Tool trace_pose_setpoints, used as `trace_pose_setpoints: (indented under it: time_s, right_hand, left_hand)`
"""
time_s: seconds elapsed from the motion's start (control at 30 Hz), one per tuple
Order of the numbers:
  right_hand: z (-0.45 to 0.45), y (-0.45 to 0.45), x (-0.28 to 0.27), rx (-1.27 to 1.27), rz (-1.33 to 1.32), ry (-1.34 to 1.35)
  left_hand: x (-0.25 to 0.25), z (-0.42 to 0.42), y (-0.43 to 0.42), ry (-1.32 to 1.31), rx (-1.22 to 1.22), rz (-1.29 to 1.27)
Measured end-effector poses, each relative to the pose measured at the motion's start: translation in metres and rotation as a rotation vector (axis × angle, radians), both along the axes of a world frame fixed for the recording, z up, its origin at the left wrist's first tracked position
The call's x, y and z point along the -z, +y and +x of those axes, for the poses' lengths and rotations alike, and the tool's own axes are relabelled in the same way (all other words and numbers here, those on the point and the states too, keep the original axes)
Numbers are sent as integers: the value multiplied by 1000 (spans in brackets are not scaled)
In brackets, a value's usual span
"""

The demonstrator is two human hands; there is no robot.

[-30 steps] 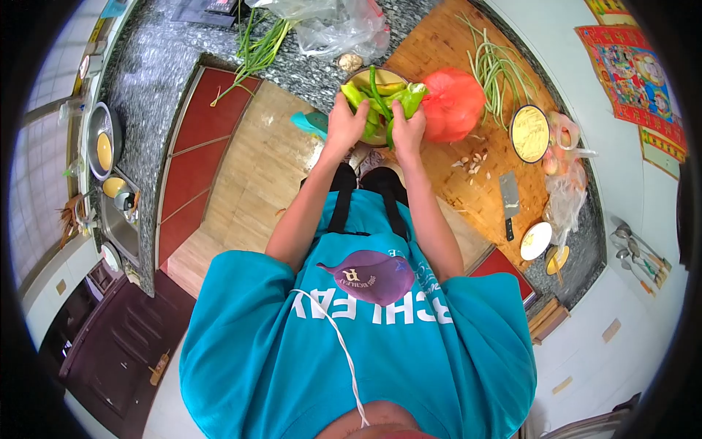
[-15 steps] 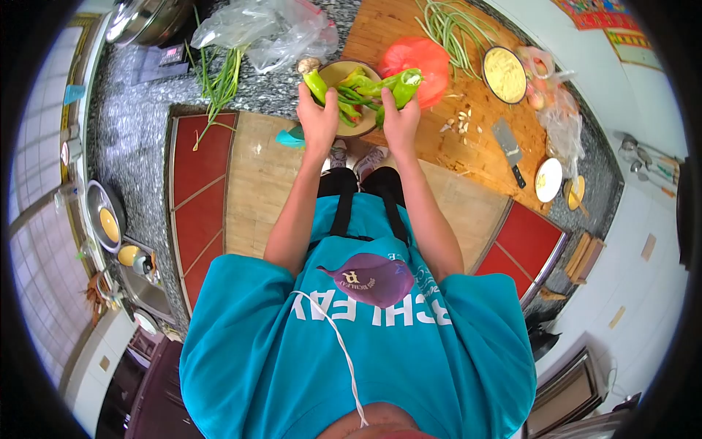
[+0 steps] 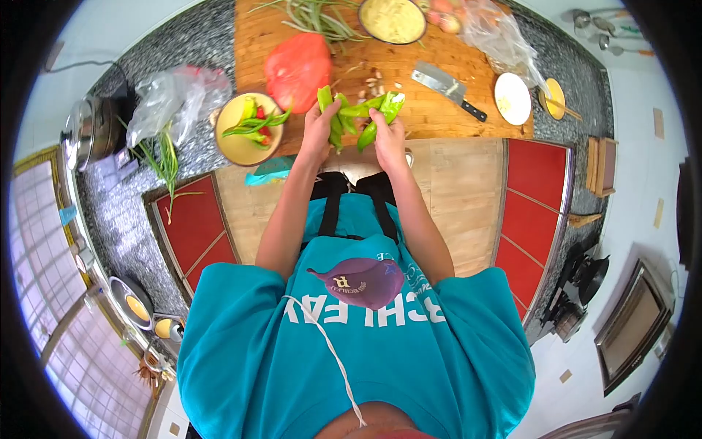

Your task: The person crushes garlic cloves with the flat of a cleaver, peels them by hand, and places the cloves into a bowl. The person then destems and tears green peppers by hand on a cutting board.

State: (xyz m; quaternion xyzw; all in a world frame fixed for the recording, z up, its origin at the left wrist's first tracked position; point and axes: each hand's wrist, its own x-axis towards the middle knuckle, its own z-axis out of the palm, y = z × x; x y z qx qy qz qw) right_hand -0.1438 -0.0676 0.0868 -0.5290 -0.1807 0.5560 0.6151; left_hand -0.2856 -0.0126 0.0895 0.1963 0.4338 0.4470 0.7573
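My left hand (image 3: 318,133) is closed around long green peppers (image 3: 325,99) at the near edge of the wooden board (image 3: 431,117). More green peppers (image 3: 390,108) are gripped in my right hand (image 3: 390,140), close beside the left. Some of the peppers span the gap between both hands. To the left of them, a round bowl (image 3: 223,139) holds several green peppers and some red ones. A red plastic bag (image 3: 298,69) lies on the board just beyond my left hand, and garlic cloves (image 3: 371,83) are scattered past the peppers.
A cleaver (image 3: 442,82) lies on the board at right, near a white plate (image 3: 512,99). Further back are a bowl of pale yellow food (image 3: 393,20) and long green beans (image 3: 314,18). Clear plastic bags (image 3: 179,102) and green onions (image 3: 164,164) occupy the left counter.
My view and body have turned right. Both hands, with green peppers in them, have moved from over the bowl to the board's edge. The bowl with the remaining peppers now sits to the left.
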Motion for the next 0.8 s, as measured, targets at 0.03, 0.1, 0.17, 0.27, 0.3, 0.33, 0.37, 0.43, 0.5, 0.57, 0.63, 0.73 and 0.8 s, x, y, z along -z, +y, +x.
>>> trace_pose_setpoints:
  time_s: [0.03,0.1,0.17,0.27,0.3,0.33,0.37,0.43,0.5,0.57,0.63,0.73,0.8]
  right_hand:
    - [20,-2,2,13,5,7]
    - [64,-10,7,-55,-60,-84]
    - [106,-16,14,-107,-98,-180]
    - [161,-16,45,-160,-177,-230]
    - [173,-16,47,-171,-188,-222]
    - [182,-13,51,-174,-192,-215]
    - [190,-9,54,-136,-215,-220]
    - [205,3,71,-159,-232,-223]
    - [212,13,89,-167,-217,-148]
    - [213,17,85,-144,-224,-11]
    - [214,13,85,-179,-160,-190]
    - [222,7,72,-243,-68,-325]
    - [223,3,87,-273,-16,-676]
  left_hand:
    - [8,12,1,126,75,20]
    - [20,47,-1,373,99,101]
    - [34,85,1,556,168,225]
    - [49,146,-10,680,213,358]
    - [50,165,-13,811,251,376]
    - [57,180,-17,938,288,391]
    - [79,193,-16,911,241,442]
    - [87,218,-13,1026,250,507]
    - [72,239,-13,1155,289,490]
    - [62,251,-13,1169,189,527]
    - [57,253,-9,1195,180,575]
    - [48,251,-7,1178,149,637]
    - [46,247,-4,1181,179,616]
